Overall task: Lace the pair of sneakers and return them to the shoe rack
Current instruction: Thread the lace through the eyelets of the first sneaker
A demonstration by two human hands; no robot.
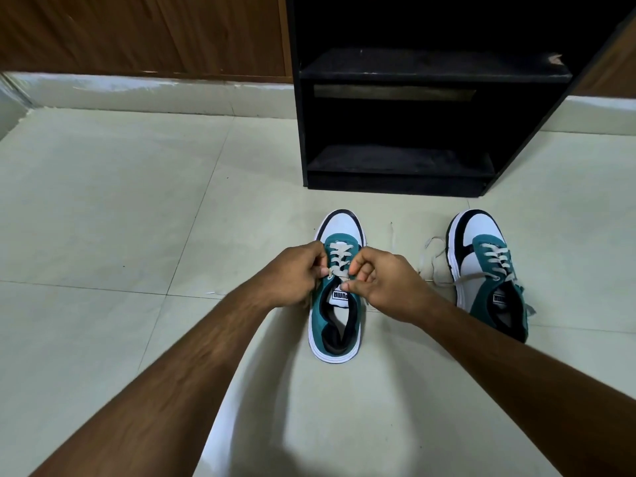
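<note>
A teal, white and black sneaker (335,325) stands on the tiled floor in front of me, toe pointing away. My left hand (296,275) grips its left eyelet edge and pinches the cream lace (340,258) there. My right hand (385,282) pinches the lace end at the top right eyelet, just above the tongue label. The second sneaker (488,270) stands to the right, laced partway, with its loose lace ends (433,266) trailing on the floor to its left. The black shoe rack (402,125) stands open beyond both shoes, its two shelves bare.
Pale floor tiles (120,218) stretch to the left and towards me. A wooden panel wall (137,32) with a light skirting runs behind the rack on the left.
</note>
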